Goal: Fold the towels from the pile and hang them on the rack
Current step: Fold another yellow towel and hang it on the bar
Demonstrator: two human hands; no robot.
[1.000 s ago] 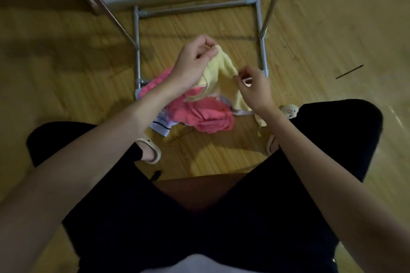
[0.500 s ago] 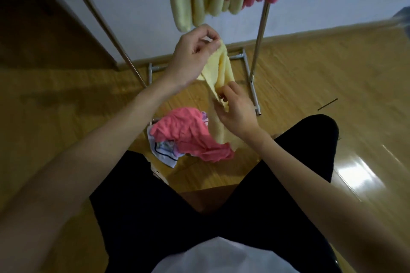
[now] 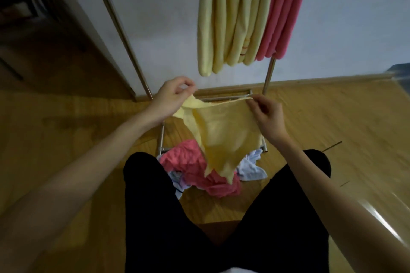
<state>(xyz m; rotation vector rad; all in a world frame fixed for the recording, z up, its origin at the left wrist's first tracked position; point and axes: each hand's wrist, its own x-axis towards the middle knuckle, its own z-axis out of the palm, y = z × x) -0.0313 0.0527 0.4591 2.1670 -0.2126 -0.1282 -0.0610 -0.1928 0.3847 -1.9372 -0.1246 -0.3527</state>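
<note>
A yellow towel [image 3: 224, 131] hangs spread between my hands above the floor. My left hand [image 3: 172, 95] pinches its upper left corner, and my right hand [image 3: 267, 115] pinches the upper right corner, so the top edge is stretched nearly straight. Under it lies the pile: a crumpled pink towel [image 3: 195, 173] and a white towel [image 3: 250, 167]. On the rack [image 3: 269, 75] behind, several folded yellow towels [image 3: 230, 15] and pink towels [image 3: 281, 11] hang side by side.
The rack's left pole [image 3: 119, 29] slants up past a white wall. Its base bars [image 3: 160, 139] frame the pile on the wooden floor. My knees in black trousers [image 3: 155, 206] flank the pile. A dark doorway [image 3: 26, 6] opens at the left.
My hands have moved apart, stretching the bunched yellow towel open. The towel has lifted off the pile, and the view has tilted up to show the hung towels.
</note>
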